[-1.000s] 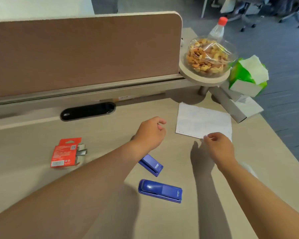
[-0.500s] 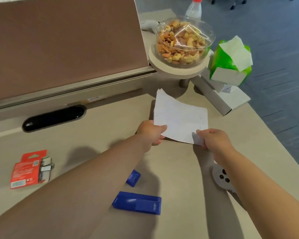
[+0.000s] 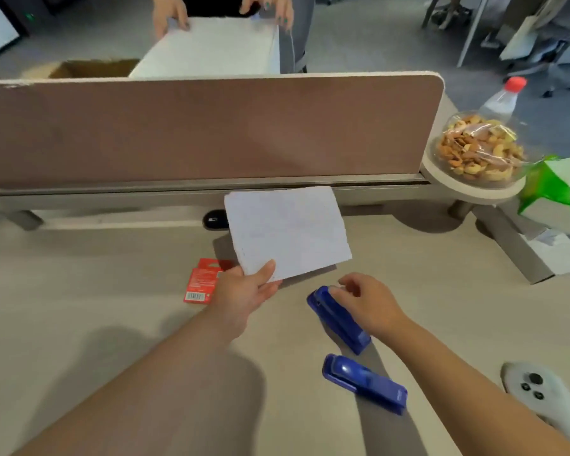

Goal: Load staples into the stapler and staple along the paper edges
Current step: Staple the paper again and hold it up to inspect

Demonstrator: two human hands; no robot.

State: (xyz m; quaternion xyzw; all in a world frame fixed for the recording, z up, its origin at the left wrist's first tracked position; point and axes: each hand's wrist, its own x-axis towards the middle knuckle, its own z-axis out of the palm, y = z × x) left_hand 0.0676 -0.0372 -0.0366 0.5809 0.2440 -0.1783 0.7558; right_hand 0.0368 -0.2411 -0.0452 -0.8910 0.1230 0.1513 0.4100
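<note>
We see bare table [image 3: 79, 307] from 7 to 9 o'clock. 2 blue staplers [image 3: 338, 319] [image 3: 364, 383] block 4 o'clock, a red staple box [image 3: 200, 284] sits at 10, the partition [image 3: 211, 130] walls off 12, and a white controller [image 3: 537, 394] is far right.

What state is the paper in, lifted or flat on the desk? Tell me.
Lifted. The left hand pinches the paper at its near corner, the sheet tilts up, and its shadow falls on the desk beneath.
</note>
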